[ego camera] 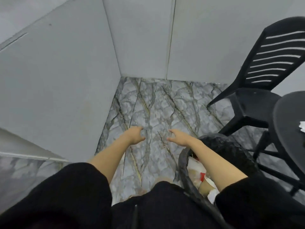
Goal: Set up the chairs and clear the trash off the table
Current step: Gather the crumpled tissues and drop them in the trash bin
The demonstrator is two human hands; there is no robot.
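My left hand (pixel 135 135) and my right hand (pixel 179 137) hang out in front of me over the marble floor, fingers curled apart, nothing in either. Under my right forearm stands a black trash bag (pixel 231 151) with white and red paper trash (pixel 197 171) inside. A black plastic chair (pixel 257 96) with a slatted back stands upright at the right. The round black table (pixel 287 123) shows at the right edge, with a scrap of white trash (pixel 302 126) on it.
Grey walls (pixel 66 80) meet in a corner ahead and close off the left side. Marble-patterned floor (pixel 156 109) lies between the wall and the chair. The table's black legs (pixel 270 162) spread behind the bag.
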